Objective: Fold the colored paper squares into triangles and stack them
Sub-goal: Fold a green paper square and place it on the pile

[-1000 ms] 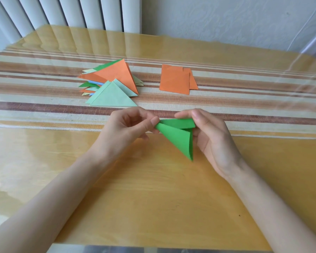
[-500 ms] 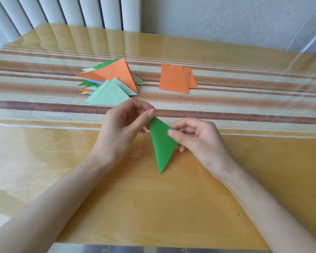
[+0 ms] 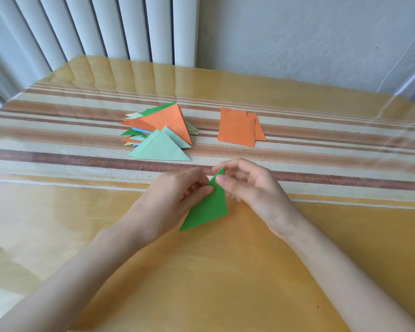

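I see L hand (image 3: 177, 200) pinching the green triangle (image 3: 209, 209) at its left edge, R hand (image 3: 249, 185) pinching its top tip w/ thumb + forefinger; paper's between both hands. The folded pile (image 3: 163, 130) sits beyond L hand, orange squares (image 3: 236, 128) beyond R hand.

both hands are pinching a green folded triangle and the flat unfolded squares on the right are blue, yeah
Not quite. The head view shows the flat squares on the right are orange, not blue. The rest stands: the left hand and right hand both pinch the green folded triangle.
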A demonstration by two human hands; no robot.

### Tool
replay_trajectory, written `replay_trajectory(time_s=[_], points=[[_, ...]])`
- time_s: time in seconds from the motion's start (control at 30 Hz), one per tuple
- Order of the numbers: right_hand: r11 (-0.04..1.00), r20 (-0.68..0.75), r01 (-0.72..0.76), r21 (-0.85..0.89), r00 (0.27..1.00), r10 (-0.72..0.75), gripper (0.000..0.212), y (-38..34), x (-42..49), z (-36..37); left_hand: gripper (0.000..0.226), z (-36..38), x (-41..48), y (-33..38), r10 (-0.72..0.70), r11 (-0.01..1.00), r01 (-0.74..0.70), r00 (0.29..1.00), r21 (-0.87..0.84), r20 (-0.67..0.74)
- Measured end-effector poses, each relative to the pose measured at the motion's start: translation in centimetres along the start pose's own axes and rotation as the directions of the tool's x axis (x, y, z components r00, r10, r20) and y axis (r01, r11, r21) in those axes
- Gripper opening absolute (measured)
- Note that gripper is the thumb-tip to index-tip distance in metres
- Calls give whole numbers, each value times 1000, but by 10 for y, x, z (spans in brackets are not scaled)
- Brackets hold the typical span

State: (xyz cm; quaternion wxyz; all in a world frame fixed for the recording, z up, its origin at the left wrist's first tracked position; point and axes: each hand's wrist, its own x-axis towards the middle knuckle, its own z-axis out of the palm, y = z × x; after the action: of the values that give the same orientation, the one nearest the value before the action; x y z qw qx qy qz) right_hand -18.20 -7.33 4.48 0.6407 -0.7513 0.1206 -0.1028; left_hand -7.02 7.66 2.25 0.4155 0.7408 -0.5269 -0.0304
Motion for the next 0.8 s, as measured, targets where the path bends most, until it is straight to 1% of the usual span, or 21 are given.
replay_trajectory(time_s=[0.03, 0.07, 0.1, 0.17, 0.2, 0.27, 0.3, 0.33, 0.37, 0.4, 0.43, 0.47, 0.53, 0.6, 0.67, 0.7, 0.73, 0.8], points=[[1000, 13, 20, -13, 1000, -20, 8, -3, 4, 4, 24, -7, 0, -2, 22, 1000, -23, 1000, 20, 16], [999, 24, 41, -21, 999, -41, 6, -5, 8, 8, 28, -14, -1, -5, 44, 998, -45, 999, 35, 30], [998, 30, 63, -25, 998, -62, 13, -7, 14, 11, 28, -21, -1, -9, 65, 996, -68, 997, 57, 43], [996, -7, 93, -7, 996, -93, 19, -14, 25, 16, 20, -36, -4, -18, 99, 988, -104, 994, 112, 49], [993, -40, 115, 17, 993, -114, 20, -15, 31, 17, 15, -43, -6, -24, 109, 983, -110, 994, 144, 19], [980, -76, 192, 47, 979, -188, 18, -15, 41, 21, 14, -55, -7, -37, 141, 960, -108, 984, 259, -110], [963, -79, 270, -24, 959, -271, 15, -11, 46, 23, 14, -60, -7, -45, 181, 926, -111, 969, 360, -167], [915, -55, 369, -166, 922, -382, 11, -5, 53, 26, 16, -63, -6, -55, 234, 872, -117, 953, 476, -194], [823, 10, 463, -331, 873, -487, 6, 2, 59, 30, 16, -66, -6, -64, 279, 808, -123, 941, 576, -190], [695, 98, 532, -483, 822, -561, 6, 11, 66, 33, 18, -66, -6, -74, 298, 755, -126, 940, 643, -166], [579, 185, 562, -590, 793, -580, 9, 19, 72, 36, 20, -66, -6, -82, 298, 721, -130, 945, 681, -134], [502, 253, 559, -660, 795, -552, 14, 25, 78, 39, 21, -66, -6, -89, 287, 702, -135, 952, 699, -104], [404, 310, 512, -758, 828, -468, 26, 31, 86, 43, 20, -64, -5, -97, 235, 691, -131, 971, 711, -49], [305, 316, 471, -828, 841, -440, 37, 34, 89, 43, 22, -62, -5, -99, 167, 693, -102, 986, 714, -22], [210, 308, 434, -876, 839, -448, 45, 34, 87, 41, 30, -60, -6, -98, 106, 720, -61, 994, 691, -23], [187, 291, 405, -895, 848, -442, 46, 31, 85, 42, 35, -59, -8, -95, 75, 736, -41, 997, 675, -21], [188, 267, 374, -908, 863, -428, 43, 28, 83, 44, 39, -57, -10, -92, 47, 748, -23, 999, 663, -18], [234, 208, 327, -916, 883, -421, 33, 26, 81, 51, 40, -53, -11, -85, -1, 756, 4, 1000, 654, -5]])
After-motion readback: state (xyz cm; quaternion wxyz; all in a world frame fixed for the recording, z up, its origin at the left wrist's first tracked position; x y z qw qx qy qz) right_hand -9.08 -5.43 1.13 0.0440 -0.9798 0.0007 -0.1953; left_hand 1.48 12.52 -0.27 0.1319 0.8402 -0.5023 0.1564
